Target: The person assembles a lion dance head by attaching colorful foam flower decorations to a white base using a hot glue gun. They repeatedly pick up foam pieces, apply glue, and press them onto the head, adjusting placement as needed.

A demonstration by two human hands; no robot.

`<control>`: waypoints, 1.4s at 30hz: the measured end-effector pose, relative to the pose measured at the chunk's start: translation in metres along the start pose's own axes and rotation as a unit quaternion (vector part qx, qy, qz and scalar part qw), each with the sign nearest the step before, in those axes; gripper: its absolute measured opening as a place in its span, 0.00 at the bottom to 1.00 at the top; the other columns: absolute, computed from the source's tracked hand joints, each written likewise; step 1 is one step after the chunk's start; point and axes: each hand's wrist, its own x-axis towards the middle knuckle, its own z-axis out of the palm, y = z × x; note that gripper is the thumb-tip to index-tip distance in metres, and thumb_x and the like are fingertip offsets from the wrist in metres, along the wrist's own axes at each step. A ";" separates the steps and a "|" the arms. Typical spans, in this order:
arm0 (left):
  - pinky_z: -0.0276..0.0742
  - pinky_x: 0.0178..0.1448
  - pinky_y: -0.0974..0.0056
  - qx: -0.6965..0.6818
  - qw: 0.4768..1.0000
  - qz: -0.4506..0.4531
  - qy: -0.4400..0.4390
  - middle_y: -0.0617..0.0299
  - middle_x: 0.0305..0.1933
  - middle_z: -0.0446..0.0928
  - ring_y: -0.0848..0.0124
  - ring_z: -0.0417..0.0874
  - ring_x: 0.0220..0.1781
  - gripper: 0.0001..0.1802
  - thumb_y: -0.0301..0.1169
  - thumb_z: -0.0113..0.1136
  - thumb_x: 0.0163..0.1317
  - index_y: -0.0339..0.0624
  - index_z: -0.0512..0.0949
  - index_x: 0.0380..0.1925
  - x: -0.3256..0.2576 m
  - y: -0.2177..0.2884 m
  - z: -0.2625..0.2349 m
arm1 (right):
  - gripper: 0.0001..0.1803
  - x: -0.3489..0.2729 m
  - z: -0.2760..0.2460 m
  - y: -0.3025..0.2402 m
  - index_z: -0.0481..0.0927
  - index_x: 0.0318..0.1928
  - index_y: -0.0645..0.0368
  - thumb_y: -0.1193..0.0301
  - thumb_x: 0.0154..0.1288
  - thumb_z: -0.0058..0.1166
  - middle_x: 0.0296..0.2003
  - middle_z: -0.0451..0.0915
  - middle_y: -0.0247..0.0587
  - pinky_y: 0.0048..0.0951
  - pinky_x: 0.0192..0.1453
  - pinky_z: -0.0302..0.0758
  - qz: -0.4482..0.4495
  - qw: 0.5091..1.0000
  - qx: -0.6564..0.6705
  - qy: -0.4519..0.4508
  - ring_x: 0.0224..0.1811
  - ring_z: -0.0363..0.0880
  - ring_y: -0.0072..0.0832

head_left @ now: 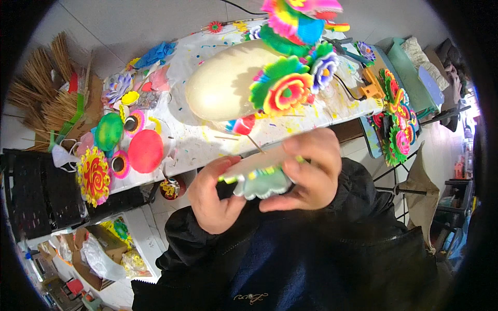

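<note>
Both of my hands hold one pale, scalloped foam flower piece (262,181) with green and yellow petal tips, close to my chest. My left hand (211,196) grips its left edge with thumb on top. My right hand (308,168) covers its right side, fingers curled under it. A thin wooden stick (254,144) pokes up from behind the piece toward a red foam bit (244,124). Just beyond lies a large cream egg-shaped form (223,85) with bright foam flowers (285,90) stuck on its right side.
A paint-spattered white table (197,140) carries a green ball (109,131), a red disc (146,150), foam flowers and blue scraps. Straw bundles (49,88) lie at the left, an orange glue gun (371,85) and more flowers (397,129) at the right, cardboard boxes (93,254) on the floor.
</note>
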 end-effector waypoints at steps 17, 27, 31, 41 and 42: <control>0.79 0.27 0.60 -0.098 0.965 0.223 0.101 0.45 0.38 0.79 0.55 0.82 0.28 0.30 0.31 0.67 0.52 0.44 0.64 0.54 0.024 -0.093 0.014 | 0.18 0.029 0.088 0.039 0.78 0.46 0.28 0.52 0.54 0.64 0.35 0.70 0.14 0.26 0.36 0.59 -0.020 0.980 -0.153 0.125 0.36 0.67 0.20; 0.78 0.26 0.61 -0.132 0.962 0.213 0.113 0.45 0.37 0.79 0.57 0.82 0.27 0.31 0.31 0.67 0.52 0.46 0.64 0.56 0.026 -0.106 0.022 | 0.18 0.034 0.103 0.048 0.76 0.48 0.24 0.52 0.56 0.61 0.35 0.66 0.14 0.26 0.36 0.57 -0.009 0.973 -0.204 0.106 0.36 0.64 0.19; 0.78 0.26 0.61 -0.141 0.960 0.212 0.116 0.45 0.36 0.79 0.57 0.82 0.27 0.32 0.32 0.68 0.52 0.47 0.65 0.56 0.026 -0.107 0.023 | 0.20 0.039 0.103 0.049 0.75 0.47 0.24 0.53 0.52 0.63 0.35 0.66 0.15 0.27 0.36 0.57 -0.010 0.979 -0.184 0.084 0.35 0.64 0.19; 0.78 0.25 0.61 -0.179 0.962 0.187 0.081 0.45 0.35 0.79 0.58 0.82 0.26 0.33 0.32 0.68 0.52 0.49 0.65 0.58 0.030 -0.111 0.018 | 0.21 0.043 0.099 0.059 0.76 0.46 0.30 0.44 0.53 0.59 0.37 0.72 0.29 0.33 0.36 0.65 -0.018 0.983 -0.174 0.054 0.34 0.69 0.28; 0.77 0.25 0.61 -0.192 0.964 0.170 0.064 0.45 0.35 0.79 0.58 0.81 0.26 0.33 0.32 0.68 0.52 0.49 0.65 0.59 0.029 -0.112 0.016 | 0.22 0.045 0.097 0.060 0.76 0.46 0.31 0.43 0.53 0.58 0.37 0.72 0.31 0.33 0.36 0.65 -0.019 0.984 -0.173 0.046 0.34 0.69 0.29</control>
